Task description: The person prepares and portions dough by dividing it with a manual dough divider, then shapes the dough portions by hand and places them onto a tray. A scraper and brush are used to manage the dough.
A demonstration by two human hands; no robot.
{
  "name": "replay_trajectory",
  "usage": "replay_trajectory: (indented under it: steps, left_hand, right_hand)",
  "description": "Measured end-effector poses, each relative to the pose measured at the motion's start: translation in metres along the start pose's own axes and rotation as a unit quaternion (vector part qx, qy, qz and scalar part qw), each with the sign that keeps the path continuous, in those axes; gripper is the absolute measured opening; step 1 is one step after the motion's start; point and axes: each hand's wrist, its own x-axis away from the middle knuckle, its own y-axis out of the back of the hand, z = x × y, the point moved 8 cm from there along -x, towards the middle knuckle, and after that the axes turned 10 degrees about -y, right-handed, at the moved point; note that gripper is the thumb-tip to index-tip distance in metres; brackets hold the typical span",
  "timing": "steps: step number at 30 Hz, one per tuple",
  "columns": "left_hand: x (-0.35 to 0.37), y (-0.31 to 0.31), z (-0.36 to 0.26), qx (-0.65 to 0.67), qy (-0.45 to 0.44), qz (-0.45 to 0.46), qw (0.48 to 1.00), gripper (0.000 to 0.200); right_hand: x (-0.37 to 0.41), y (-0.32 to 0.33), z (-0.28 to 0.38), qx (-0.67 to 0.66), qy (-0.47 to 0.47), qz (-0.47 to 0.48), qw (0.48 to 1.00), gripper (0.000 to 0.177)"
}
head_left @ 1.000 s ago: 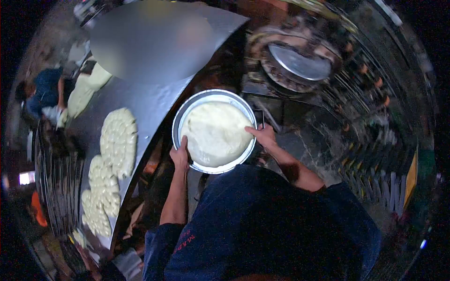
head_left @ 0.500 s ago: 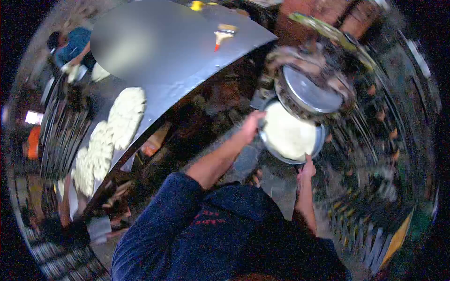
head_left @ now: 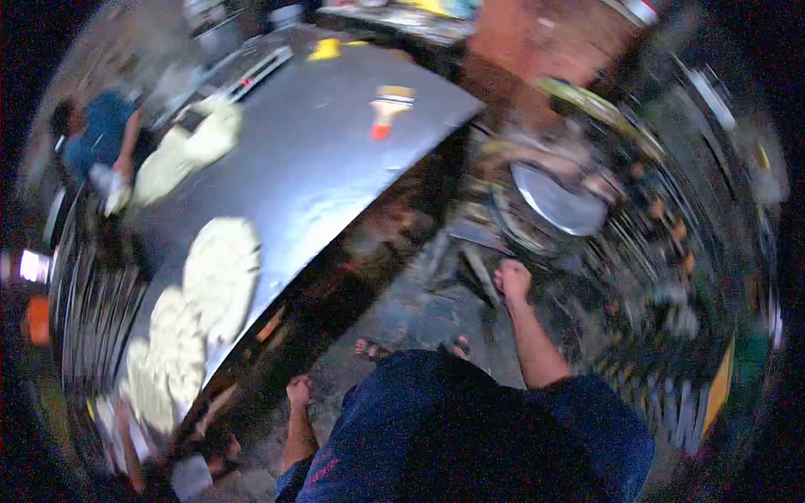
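Observation:
My right hand [head_left: 513, 280] is curled into a fist in front of a round metal lid or pan [head_left: 560, 199], apart from it. Low on the left, my left hand [head_left: 299, 391] is also closed, beside the table's dark side. Nothing shows sticking out of either fist. On the steel table [head_left: 314, 159] lie flattened dough pieces [head_left: 222, 272], dimpled and overlapping in a row near the edge. A longer piece of dough [head_left: 189, 151] lies at the far side. A flat brush [head_left: 391, 111] with a red-tipped handle rests on the steel.
Another person [head_left: 105, 138] stands at the table's far left side. A second person [head_left: 201, 465] is partly seen at lower left. An orange thing [head_left: 37, 320] is at far left. Slatted racks or grates [head_left: 662, 402] stand at right. The outer view is blurred.
Both hands held a round pan with a pale filling; now they are apart and the pan is out of sight. My left hand dropped down and left. The view turned.

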Motion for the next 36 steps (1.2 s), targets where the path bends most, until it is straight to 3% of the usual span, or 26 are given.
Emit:
replay_trajectory:
  steps: [2,5,6,7,8,11,12,13,14,16,17,18,19,20,21,22,24,25,27,29,30,31,32,33,34,36]
  left_hand:
    - [0.103,0.073,-0.017,-0.046,0.108,-0.120,0.986,0.036]
    - [0.172,0.135,-0.002,-0.126,0.300,-0.222,0.919,0.035]
    - [0.184,0.155,0.000,-0.159,0.367,-0.245,0.883,0.036]
    - [0.186,0.149,0.002,0.079,0.306,-0.314,0.895,0.040]
    - [0.176,0.147,0.001,0.080,0.310,-0.316,0.893,0.040]
    - [0.136,0.134,0.000,-0.089,0.391,-0.353,0.846,0.043]
    - [0.103,0.115,0.019,0.152,0.306,-0.273,0.900,0.042]
    - [0.076,0.099,0.010,0.380,0.199,-0.175,0.886,0.041]
    - [0.069,0.087,0.011,0.383,0.203,-0.180,0.883,0.041]
    - [0.054,0.043,-0.003,0.315,0.222,-0.108,0.916,0.035]
    - [0.069,0.031,-0.019,0.165,0.178,-0.157,0.957,0.033]
    - [0.069,0.018,-0.032,0.019,0.111,-0.199,0.973,0.032]
    - [0.071,-0.014,-0.020,0.461,0.110,-0.012,0.881,0.031]
    - [0.095,-0.050,-0.024,0.651,0.025,0.126,0.748,0.036]
    - [0.101,-0.065,-0.048,0.646,0.015,0.110,0.756,0.036]
    - [0.099,-0.076,-0.052,0.581,0.025,0.087,0.809,0.035]
    - [0.090,-0.099,-0.052,0.447,0.063,0.039,0.891,0.034]
    - [0.094,-0.111,-0.052,0.377,0.095,0.013,0.921,0.034]
    - [0.092,-0.119,-0.046,0.228,0.162,-0.024,0.960,0.033]
    - [0.082,-0.113,-0.043,0.070,0.226,-0.050,0.970,0.032]
    - [0.079,-0.114,-0.037,-0.004,0.255,-0.063,0.965,0.032]
    - [0.084,-0.113,-0.034,-0.080,0.288,-0.075,0.951,0.031]
    - [0.097,-0.083,0.000,-0.162,0.320,-0.083,0.930,0.031]
    - [0.088,-0.070,-0.006,-0.065,0.353,-0.162,0.919,0.026]
    - [0.071,-0.056,-0.014,0.032,0.373,-0.240,0.895,0.021]
    - [0.042,-0.057,-0.053,0.098,0.192,-0.334,0.918,0.019]
  right_hand:
    - [0.039,-0.048,0.027,0.122,0.091,-0.001,0.988,0.011]
    - [0.130,-0.156,0.106,0.251,0.438,0.103,0.857,0.027]
    - [0.161,-0.195,0.140,0.308,0.411,0.130,0.848,0.034]
    - [0.173,-0.230,0.169,0.306,0.504,0.144,0.795,0.043]
    - [0.174,-0.262,0.195,0.349,0.547,0.129,0.750,0.051]
    - [0.116,-0.349,0.256,0.509,0.515,0.051,0.688,0.061]
    - [0.096,-0.373,0.272,0.519,0.551,0.075,0.649,0.062]
    - [0.075,-0.396,0.283,0.542,0.595,0.052,0.591,0.064]
    - [0.061,-0.414,0.295,0.594,0.588,0.045,0.547,0.055]
    - [0.024,-0.444,0.299,0.562,0.718,0.003,0.411,0.039]
    - [0.005,-0.451,0.303,0.567,0.712,-0.003,0.413,0.039]
    - [-0.032,-0.474,0.329,0.600,0.592,0.035,0.537,0.032]
    - [-0.061,-0.502,0.344,0.606,0.456,0.084,0.646,0.031]
    - [-0.058,-0.517,0.372,0.590,0.494,0.067,0.636,0.030]
    - [-0.057,-0.531,0.416,0.570,0.533,0.054,0.623,0.030]
    - [-0.070,-0.545,0.451,0.486,0.505,0.089,0.707,0.029]
    - [-0.086,-0.583,0.508,0.405,0.572,-0.037,0.712,0.026]
    - [-0.098,-0.610,0.515,0.416,0.555,-0.051,0.719,0.022]
    - [-0.090,-0.680,0.466,0.428,0.411,0.043,0.804,0.019]
    - [0.039,-0.750,0.369,0.445,0.452,0.292,0.716,0.020]
    - [0.110,-0.765,0.315,0.438,0.335,0.440,0.708,0.027]
    - [0.178,-0.773,0.263,0.363,0.323,0.515,0.706,0.032]
    - [0.253,-0.759,0.232,0.322,0.298,0.618,0.653,0.036]
    - [0.309,-0.754,0.189,0.282,0.286,0.707,0.582,0.037]
    - [0.345,-0.737,0.182,0.372,0.355,0.682,0.520,0.035]
    - [0.316,-0.771,0.164,0.289,0.307,0.714,0.559,0.033]
